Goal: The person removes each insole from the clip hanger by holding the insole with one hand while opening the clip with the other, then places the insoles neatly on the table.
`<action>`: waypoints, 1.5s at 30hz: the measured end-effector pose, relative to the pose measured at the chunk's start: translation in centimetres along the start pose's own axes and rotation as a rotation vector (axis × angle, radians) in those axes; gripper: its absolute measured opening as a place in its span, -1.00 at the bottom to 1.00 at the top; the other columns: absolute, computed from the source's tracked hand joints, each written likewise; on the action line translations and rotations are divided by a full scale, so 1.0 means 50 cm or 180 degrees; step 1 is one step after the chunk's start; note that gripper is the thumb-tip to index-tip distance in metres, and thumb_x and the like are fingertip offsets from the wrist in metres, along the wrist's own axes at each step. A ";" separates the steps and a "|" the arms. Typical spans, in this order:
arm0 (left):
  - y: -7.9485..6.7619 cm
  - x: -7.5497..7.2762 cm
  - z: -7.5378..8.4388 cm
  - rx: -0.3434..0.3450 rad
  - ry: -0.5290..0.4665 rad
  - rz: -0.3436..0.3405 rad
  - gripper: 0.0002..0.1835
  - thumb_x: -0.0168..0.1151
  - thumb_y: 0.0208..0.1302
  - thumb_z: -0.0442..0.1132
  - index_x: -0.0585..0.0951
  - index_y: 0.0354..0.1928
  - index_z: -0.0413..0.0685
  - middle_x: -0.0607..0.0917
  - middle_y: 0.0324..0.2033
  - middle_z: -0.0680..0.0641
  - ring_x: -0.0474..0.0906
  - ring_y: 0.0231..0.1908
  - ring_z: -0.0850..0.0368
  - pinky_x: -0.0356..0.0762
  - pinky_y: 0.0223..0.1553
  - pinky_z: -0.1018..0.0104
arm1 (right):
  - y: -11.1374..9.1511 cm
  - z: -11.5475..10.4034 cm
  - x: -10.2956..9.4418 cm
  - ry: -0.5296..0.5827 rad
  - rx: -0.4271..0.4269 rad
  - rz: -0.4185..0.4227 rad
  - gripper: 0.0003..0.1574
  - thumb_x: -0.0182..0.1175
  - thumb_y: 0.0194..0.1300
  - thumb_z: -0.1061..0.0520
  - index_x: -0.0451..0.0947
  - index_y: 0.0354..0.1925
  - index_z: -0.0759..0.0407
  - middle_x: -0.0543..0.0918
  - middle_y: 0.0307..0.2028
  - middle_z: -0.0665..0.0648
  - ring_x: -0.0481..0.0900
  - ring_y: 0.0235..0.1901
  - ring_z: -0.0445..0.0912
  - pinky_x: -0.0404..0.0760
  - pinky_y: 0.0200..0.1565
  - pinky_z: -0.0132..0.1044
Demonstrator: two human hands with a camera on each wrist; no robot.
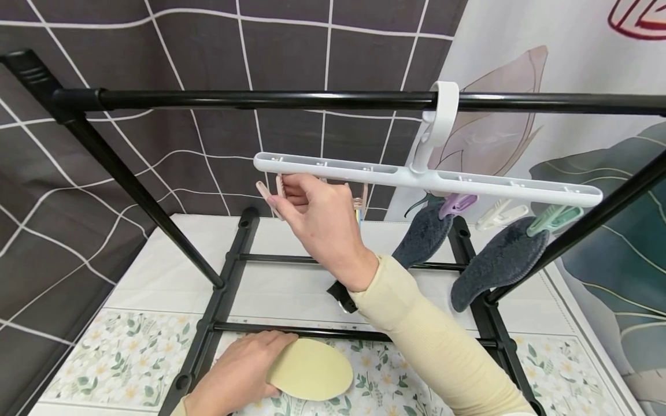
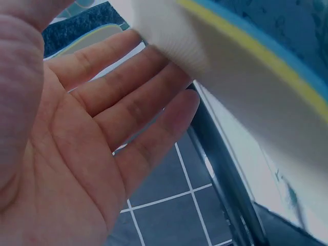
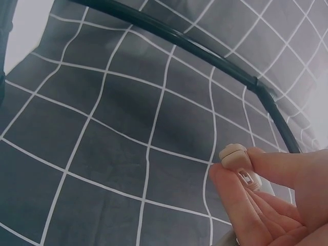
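My right hand (image 1: 325,222) pinches a pale pink clothespin (image 3: 237,156) between thumb and fingers, below the left end of a white clip hanger (image 1: 338,169). Lower down, my left hand (image 1: 241,370) holds a pale-yellow-backed insole (image 1: 312,370) by one end, above the floral surface. In the left wrist view its fingers lie nearly straight against the insole's pale face, with a yellow and blue edge showing. Two dark grey fuzzy insoles hang from the hanger's right side, one on a purple clothespin (image 1: 458,204), another on a green clothespin (image 1: 555,219).
The hanger hooks over the top bar (image 1: 270,99) of a black rack, whose base frame (image 1: 213,329) stands on a white and floral-covered table (image 1: 130,352). A white clothespin (image 1: 500,214) hangs between the coloured ones. A dark checked curtain (image 1: 208,63) hangs behind.
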State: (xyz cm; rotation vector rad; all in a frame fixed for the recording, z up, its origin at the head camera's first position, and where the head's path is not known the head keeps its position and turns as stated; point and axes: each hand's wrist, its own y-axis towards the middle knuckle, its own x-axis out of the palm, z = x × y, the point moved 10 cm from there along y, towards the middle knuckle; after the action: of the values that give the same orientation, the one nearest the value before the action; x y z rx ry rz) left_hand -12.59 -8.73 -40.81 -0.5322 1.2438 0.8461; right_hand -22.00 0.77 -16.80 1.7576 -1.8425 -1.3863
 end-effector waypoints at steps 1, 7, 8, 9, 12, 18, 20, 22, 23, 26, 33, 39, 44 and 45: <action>0.000 0.001 0.001 0.0013 0.0020 -0.0010 -0.08 0.60 -0.52 -0.06 0.49 0.10 -0.06 0.60 -0.09 0.03 0.54 -0.12 0.09 0.54 -0.16 0.08 | 0.000 0.000 0.000 0.0000 -0.0004 0.0002 -0.76 0.35 0.09 0.15 0.63 -0.25 0.25 0.72 -0.37 0.09 0.67 -0.39 -0.27 0.52 -0.30 -0.63; 0.000 0.008 0.006 0.0090 0.0124 -0.0062 -0.10 0.61 -0.55 -0.10 0.50 0.08 -0.06 0.62 -0.13 0.03 0.56 -0.17 0.08 0.55 -0.21 0.11 | 0.000 0.003 0.000 0.0000 0.0028 -0.0015 -0.77 0.34 0.10 0.15 0.63 -0.25 0.24 0.72 -0.36 0.08 0.67 -0.38 -0.28 0.52 -0.30 -0.64; 0.000 0.009 0.006 0.0097 0.0142 -0.0058 -0.10 0.61 -0.56 -0.10 0.51 0.07 -0.07 0.62 -0.14 0.03 0.56 -0.17 0.08 0.55 -0.21 0.11 | 0.000 0.004 0.000 -0.0002 0.0041 -0.0020 -0.77 0.34 0.11 0.14 0.63 -0.25 0.23 0.72 -0.36 0.08 0.67 -0.37 -0.28 0.52 -0.30 -0.64; 0.000 0.011 0.006 0.0100 0.0159 -0.0047 -0.10 0.60 -0.56 -0.10 0.51 0.06 -0.07 0.62 -0.14 0.03 0.56 -0.17 0.08 0.55 -0.21 0.12 | 0.000 0.004 0.000 -0.0001 0.0048 -0.0023 -0.76 0.33 0.11 0.14 0.63 -0.24 0.23 0.72 -0.36 0.08 0.67 -0.37 -0.28 0.52 -0.31 -0.65; -0.001 0.015 0.003 0.0100 0.0217 -0.0014 -0.10 0.60 -0.58 -0.09 0.52 0.05 -0.06 0.63 -0.15 0.03 0.57 -0.19 0.07 0.55 -0.22 0.12 | -0.001 0.003 -0.001 -0.0034 0.0028 -0.0011 -0.76 0.33 0.12 0.13 0.64 -0.24 0.23 0.72 -0.36 0.08 0.67 -0.37 -0.29 0.51 -0.31 -0.65; -0.002 0.021 0.000 0.0060 0.0286 0.0030 -0.12 0.60 -0.60 -0.04 0.54 0.02 -0.06 0.63 -0.16 0.03 0.58 -0.20 0.07 0.55 -0.22 0.13 | -0.002 0.002 -0.001 -0.0070 -0.0003 -0.0009 -0.76 0.32 0.13 0.12 0.63 -0.23 0.22 0.72 -0.36 0.08 0.66 -0.37 -0.29 0.51 -0.30 -0.65; -0.003 0.021 0.000 0.0063 0.0295 0.0050 -0.12 0.58 -0.60 0.00 0.55 0.01 -0.06 0.63 -0.16 0.04 0.58 -0.20 0.07 0.55 -0.22 0.13 | -0.003 0.001 -0.001 -0.0080 -0.0005 -0.0014 -0.75 0.32 0.13 0.12 0.63 -0.22 0.22 0.72 -0.36 0.08 0.66 -0.36 -0.29 0.51 -0.30 -0.65; -0.004 0.022 -0.002 0.0050 0.0298 0.0064 -0.11 0.55 -0.60 0.04 0.55 0.01 -0.06 0.64 -0.16 0.04 0.58 -0.20 0.07 0.55 -0.22 0.13 | -0.003 0.000 -0.001 -0.0089 -0.0012 -0.0013 -0.75 0.32 0.13 0.11 0.63 -0.22 0.22 0.72 -0.36 0.08 0.66 -0.36 -0.29 0.51 -0.30 -0.65; -0.004 0.022 -0.003 0.0042 0.0302 0.0063 -0.11 0.54 -0.60 0.06 0.55 0.02 -0.06 0.64 -0.15 0.03 0.58 -0.19 0.07 0.55 -0.21 0.13 | -0.003 0.000 -0.002 -0.0089 -0.0013 -0.0012 -0.75 0.32 0.13 0.11 0.63 -0.22 0.22 0.72 -0.36 0.07 0.66 -0.36 -0.29 0.51 -0.30 -0.65; -0.005 0.024 -0.006 0.0021 0.0316 0.0049 -0.10 0.51 -0.58 0.10 0.55 0.03 -0.07 0.64 -0.13 0.02 0.58 -0.17 0.05 0.55 -0.20 0.12 | -0.003 0.000 -0.002 -0.0060 -0.0010 -0.0006 -0.76 0.32 0.12 0.12 0.63 -0.23 0.22 0.72 -0.36 0.08 0.67 -0.36 -0.28 0.51 -0.30 -0.65; -0.006 0.025 -0.009 -0.0004 0.0230 0.0052 -0.12 0.55 -0.56 0.04 0.55 0.04 -0.06 0.64 -0.12 0.03 0.58 -0.16 0.07 0.55 -0.18 0.12 | -0.002 0.002 -0.001 0.0019 0.0034 -0.0013 -0.76 0.33 0.11 0.15 0.63 -0.23 0.24 0.72 -0.35 0.09 0.67 -0.37 -0.28 0.52 -0.30 -0.64; -0.007 0.023 -0.010 0.0014 0.0273 0.0077 -0.17 0.53 -0.49 0.01 0.55 0.03 -0.06 0.64 -0.13 0.04 0.58 -0.17 0.09 0.55 -0.20 0.13 | -0.002 0.003 -0.001 0.0008 0.0051 -0.0003 -0.76 0.32 0.12 0.14 0.63 -0.23 0.23 0.72 -0.35 0.09 0.66 -0.36 -0.29 0.52 -0.30 -0.63; -0.007 0.025 -0.013 0.0003 0.0307 0.0036 -0.22 0.52 -0.41 0.01 0.55 0.03 -0.06 0.64 -0.12 0.03 0.58 -0.17 0.07 0.55 -0.21 0.15 | -0.003 0.002 -0.002 -0.0025 0.0021 0.0010 -0.74 0.33 0.12 0.12 0.63 -0.22 0.23 0.72 -0.35 0.09 0.67 -0.36 -0.28 0.52 -0.30 -0.64; -0.007 0.025 -0.013 0.0004 0.0306 0.0037 -0.24 0.52 -0.40 -0.01 0.56 0.02 -0.06 0.65 -0.13 0.04 0.58 -0.18 0.08 0.55 -0.22 0.16 | -0.003 0.002 -0.002 -0.0023 0.0021 0.0012 -0.74 0.33 0.12 0.12 0.63 -0.22 0.24 0.72 -0.35 0.10 0.67 -0.36 -0.27 0.52 -0.30 -0.64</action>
State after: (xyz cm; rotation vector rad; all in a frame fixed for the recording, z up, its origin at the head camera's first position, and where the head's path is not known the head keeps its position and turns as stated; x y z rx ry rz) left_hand -12.59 -9.09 -42.20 -0.5707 1.3362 0.8376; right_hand -21.95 0.91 -16.91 1.7535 -1.8551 -1.3885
